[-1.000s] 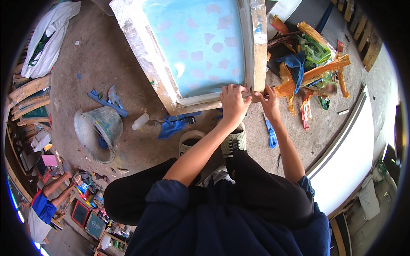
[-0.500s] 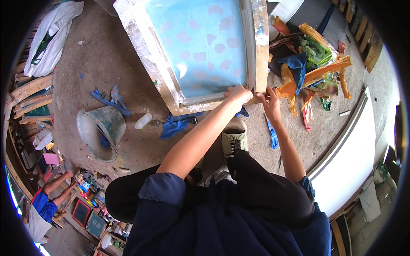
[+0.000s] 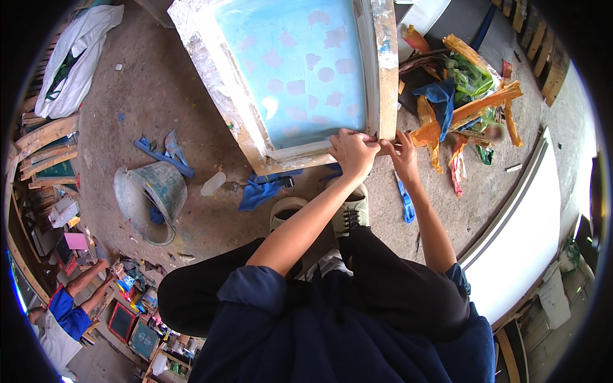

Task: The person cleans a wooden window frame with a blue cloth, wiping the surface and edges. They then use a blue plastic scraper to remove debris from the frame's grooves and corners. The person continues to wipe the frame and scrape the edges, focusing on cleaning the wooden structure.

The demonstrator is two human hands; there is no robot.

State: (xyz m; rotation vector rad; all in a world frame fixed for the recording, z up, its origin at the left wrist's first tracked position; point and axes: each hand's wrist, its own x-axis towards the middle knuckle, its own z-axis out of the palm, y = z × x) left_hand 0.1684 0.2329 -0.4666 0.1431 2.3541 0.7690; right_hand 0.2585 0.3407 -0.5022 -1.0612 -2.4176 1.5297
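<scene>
A wooden screen frame [image 3: 387, 76] with a light blue mesh panel [image 3: 306, 83] stands before me, its near right corner between my hands. The mesh carries pale purplish patches, and whitish smears mark the wood. My left hand [image 3: 355, 154] rests on the near rail beside that corner, fingers curled and pinched together. Whatever sits between those fingertips is too small to make out. At the corner's outer side my right hand [image 3: 405, 159] pinches with thumb and forefinger. What it grips there cannot be made out either.
Torn orange strips [image 3: 491, 105] and green plastic scraps lie right of the frame. A grey bucket [image 3: 150, 201] lies tipped at left, near a blue cloth [image 3: 258, 193]. A white board [image 3: 517, 236] is at right. Another person [image 3: 67, 313] is at lower left.
My left hand has drawn back slightly toward me, its knuckles now turned up and its forearm shifted right. The right hand keeps its pinch at the corner.
</scene>
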